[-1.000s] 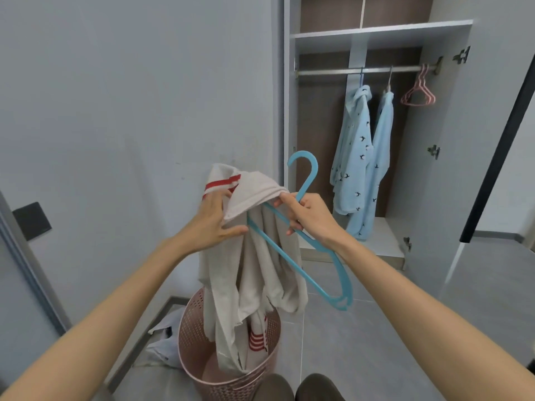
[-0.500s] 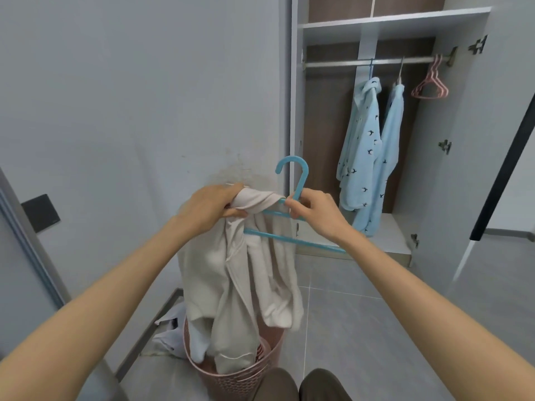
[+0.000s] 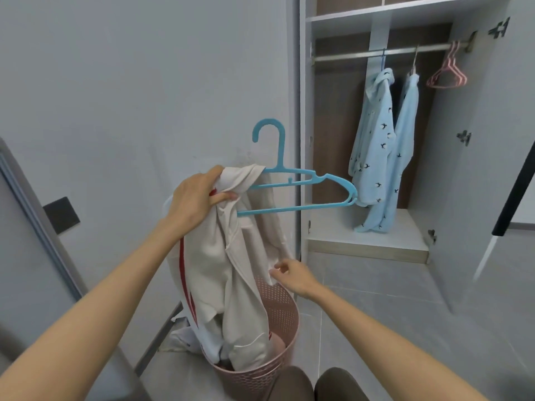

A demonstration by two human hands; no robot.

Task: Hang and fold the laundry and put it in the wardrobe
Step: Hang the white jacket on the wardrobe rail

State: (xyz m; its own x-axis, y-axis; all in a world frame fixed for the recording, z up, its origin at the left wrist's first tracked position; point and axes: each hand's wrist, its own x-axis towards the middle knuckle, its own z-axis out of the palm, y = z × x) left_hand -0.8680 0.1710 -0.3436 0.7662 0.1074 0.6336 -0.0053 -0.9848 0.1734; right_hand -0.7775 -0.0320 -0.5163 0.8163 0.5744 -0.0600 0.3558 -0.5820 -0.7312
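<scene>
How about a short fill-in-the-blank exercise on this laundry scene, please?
1. The left hand grips a cream garment draped on a ____ hanger.
2. The garment's lower end hangs into a ____ laundry basket.
3. On the wardrobe rail, ____ light-blue garments already hang.

Missing words: blue; pink; two.

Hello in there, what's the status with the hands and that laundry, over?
Left hand grips beige garment at the top. Right hand open beside its lower edge. Blue hanger half inside garment. Pink basket below, wardrobe open.
</scene>
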